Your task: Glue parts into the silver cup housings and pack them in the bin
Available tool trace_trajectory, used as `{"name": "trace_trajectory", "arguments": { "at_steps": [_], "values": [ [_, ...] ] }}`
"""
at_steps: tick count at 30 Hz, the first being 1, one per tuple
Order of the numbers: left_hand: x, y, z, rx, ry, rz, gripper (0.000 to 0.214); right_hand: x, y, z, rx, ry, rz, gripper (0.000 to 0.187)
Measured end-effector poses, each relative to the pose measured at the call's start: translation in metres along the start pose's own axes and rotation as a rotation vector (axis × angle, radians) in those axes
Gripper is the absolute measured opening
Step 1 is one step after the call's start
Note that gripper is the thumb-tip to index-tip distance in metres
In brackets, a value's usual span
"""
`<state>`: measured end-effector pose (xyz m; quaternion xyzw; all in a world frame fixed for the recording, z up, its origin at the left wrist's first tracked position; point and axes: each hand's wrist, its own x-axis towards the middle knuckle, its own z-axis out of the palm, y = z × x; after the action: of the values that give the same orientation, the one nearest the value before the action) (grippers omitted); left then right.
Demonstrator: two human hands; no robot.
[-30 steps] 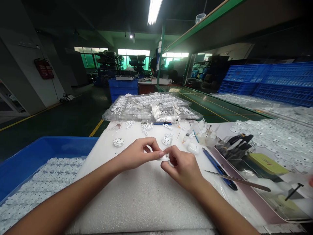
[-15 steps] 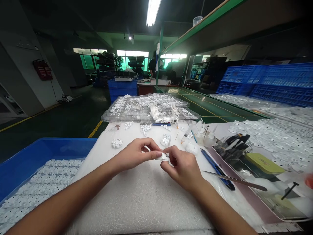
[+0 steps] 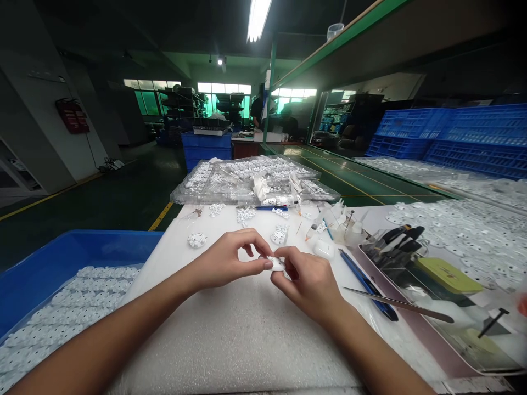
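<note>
the little white piece (image 3: 278, 264) is up off the bench (image 3: 230, 340), held between both hands, and a bit more of its top shows now than a moment ago. what's changed is the left hand (image 3: 234, 259): its thumb has slipped down from the top to the near edge, baring some small raised bits. it's pinching there, thumb against the bent forefinger, though the far side is hidden from me. the right hand (image 3: 308, 277) looks much as it was, fingers curled, pinching the piece's right end. to my eye that's a small shift of grip, so the handling seems mid-way, with nothing let go.

just beyond the hands sit two discs, one to the left (image 3: 197, 240), one behind the fingers (image 3: 279, 236), and farther back some loose bits (image 3: 246, 214). off to the right lie a blue pen-like tool (image 3: 368, 285) and a thin metal one (image 3: 405, 306), near a pink tray (image 3: 426, 340). on the left stands a blue bin (image 3: 119, 239) of white parts (image 3: 78, 304).
</note>
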<state>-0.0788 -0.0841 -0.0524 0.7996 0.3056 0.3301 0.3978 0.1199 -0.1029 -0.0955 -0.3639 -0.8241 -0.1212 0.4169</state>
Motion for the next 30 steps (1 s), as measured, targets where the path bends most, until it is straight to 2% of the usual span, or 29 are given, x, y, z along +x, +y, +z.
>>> {"name": "trace_trajectory", "arguments": {
  "at_steps": [6,11,14,17,24,27,30],
  "values": [
    [0.0,0.0,0.003,-0.305,0.073,-0.195,0.02,0.002,0.001,-0.003,0.021,0.058,-0.09,0.013],
    [0.015,-0.003,0.001,-0.264,0.162,-0.291,0.024,0.001,0.003,-0.003,0.043,0.078,-0.135,0.013],
    [0.044,-0.01,-0.001,-0.192,0.176,-0.326,0.027,0.0,0.004,-0.004,0.056,0.073,-0.16,0.012],
    [0.083,-0.022,-0.001,-0.141,0.152,-0.399,0.03,-0.001,0.008,-0.006,0.051,0.098,-0.175,0.012],
    [0.164,-0.065,0.018,0.079,0.102,-0.526,0.028,0.0,0.016,-0.012,0.104,0.341,-0.274,0.016],
    [0.187,-0.071,0.031,0.138,0.044,-0.471,0.029,-0.001,0.016,-0.012,0.084,0.399,-0.277,0.018],
    [0.205,-0.069,0.046,0.156,-0.094,-0.356,0.024,-0.001,0.017,-0.01,0.063,0.397,-0.282,0.018]
  ]
}}
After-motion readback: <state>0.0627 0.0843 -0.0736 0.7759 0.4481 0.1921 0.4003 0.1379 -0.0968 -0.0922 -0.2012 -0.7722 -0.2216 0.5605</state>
